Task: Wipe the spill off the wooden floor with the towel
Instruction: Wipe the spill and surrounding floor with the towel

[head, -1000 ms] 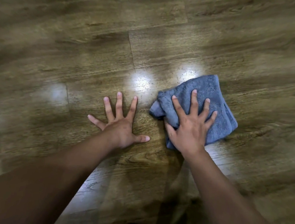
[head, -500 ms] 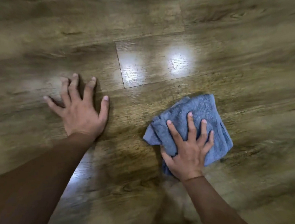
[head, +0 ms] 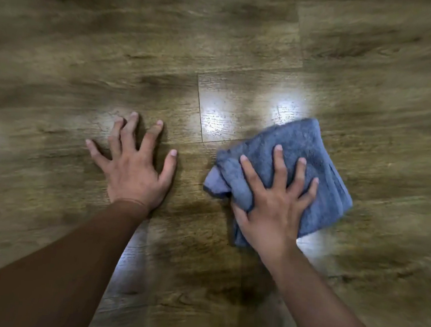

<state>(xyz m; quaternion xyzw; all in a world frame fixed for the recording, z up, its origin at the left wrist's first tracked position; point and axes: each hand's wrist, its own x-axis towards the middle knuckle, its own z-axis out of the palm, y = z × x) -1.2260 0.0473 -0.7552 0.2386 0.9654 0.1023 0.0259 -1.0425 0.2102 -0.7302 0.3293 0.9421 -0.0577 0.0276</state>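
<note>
Forearms enter from the near edge and reach out over the floor (head: 245, 48). The left hand (head: 133, 169) lies spread, fingers wide, flat on the boards as a prop, holding nothing. Just right of it, apart from it, the right hand (head: 276, 202) presses the folded towel (head: 302, 142) down with straight, splayed fingers, thumb at the towel's near-left fold. To wipe well, the palm should stay flat and the weight even, so the whole pad drags rather than one corner; a loose fold at the left could roll under. No spill shows plainly: the bright patches just beyond the towel look like lamp glare, though blur hides fine wetness. Bare boards run on every side, so strokes have free room far and right.
</note>
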